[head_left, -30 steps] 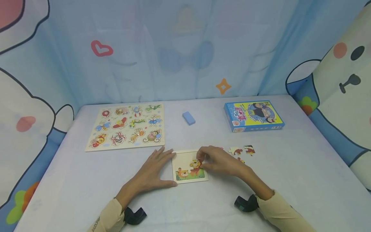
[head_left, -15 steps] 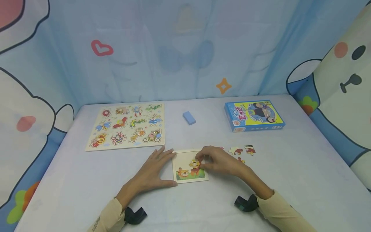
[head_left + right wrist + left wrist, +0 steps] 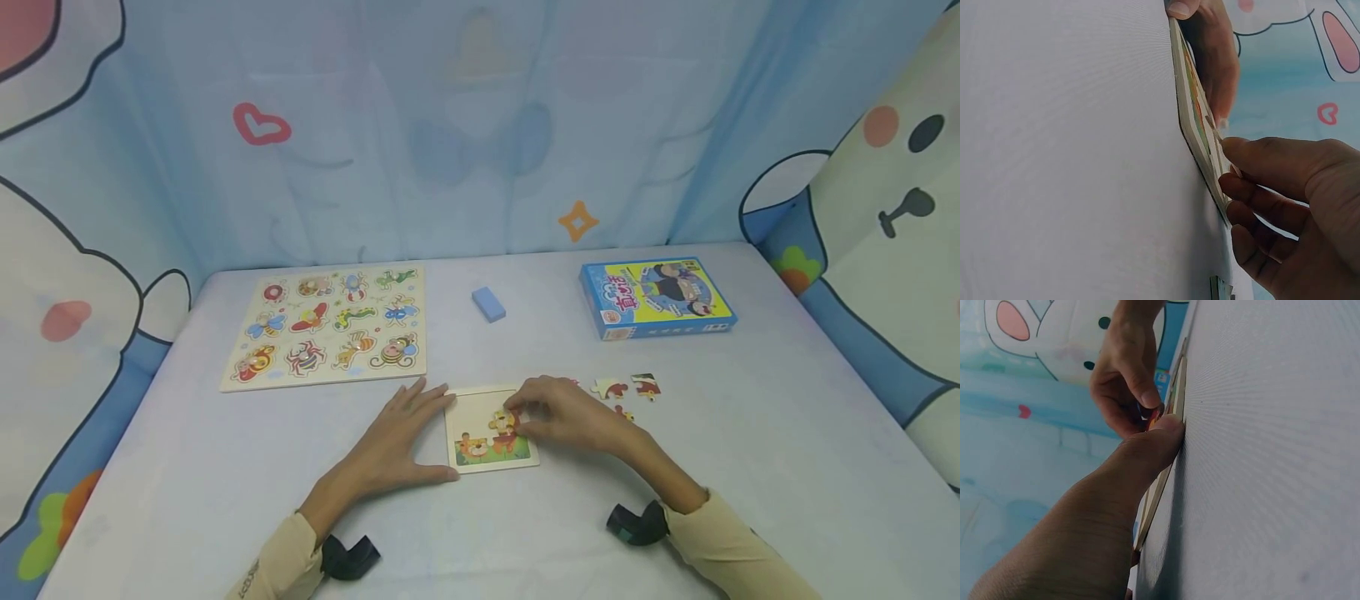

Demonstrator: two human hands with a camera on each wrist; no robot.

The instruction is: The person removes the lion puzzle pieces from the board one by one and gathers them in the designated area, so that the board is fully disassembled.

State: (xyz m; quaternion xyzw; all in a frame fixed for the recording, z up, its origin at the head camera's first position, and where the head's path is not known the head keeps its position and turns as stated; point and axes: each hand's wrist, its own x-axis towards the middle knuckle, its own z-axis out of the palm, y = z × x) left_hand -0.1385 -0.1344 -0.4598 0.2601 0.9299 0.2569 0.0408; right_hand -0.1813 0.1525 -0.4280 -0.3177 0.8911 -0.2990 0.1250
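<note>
A small wooden puzzle tray [image 3: 472,410] lies flat in the middle of the table. Joined jigsaw pieces [image 3: 483,452] with an orange animal and green grass fill its lower part. My left hand [image 3: 393,446] spreads along the tray's left side, thumb at the near corner and fingertips at the far one. Between thumb and fingers, my right hand [image 3: 573,417] pinches a puzzle piece [image 3: 503,422] showing a yellow animal head, over the tray's right half. The right wrist view shows this piece nearly edge-on, tilted above the tray, with the right fingers [image 3: 1260,150] at its edge.
Loose pieces [image 3: 611,389] lie right of the tray, some partly behind the right hand. A wooden insect peg board [image 3: 234,385] lies back left, a blue block [image 3: 488,305] back centre, and a blue-and-yellow box [image 3: 660,300] back right. Curtains [image 3: 480,208] rise behind the table.
My right hand has shifted slightly left over the tray with the pinched puzzle piece. My left hand has stayed at the tray's left side.
</note>
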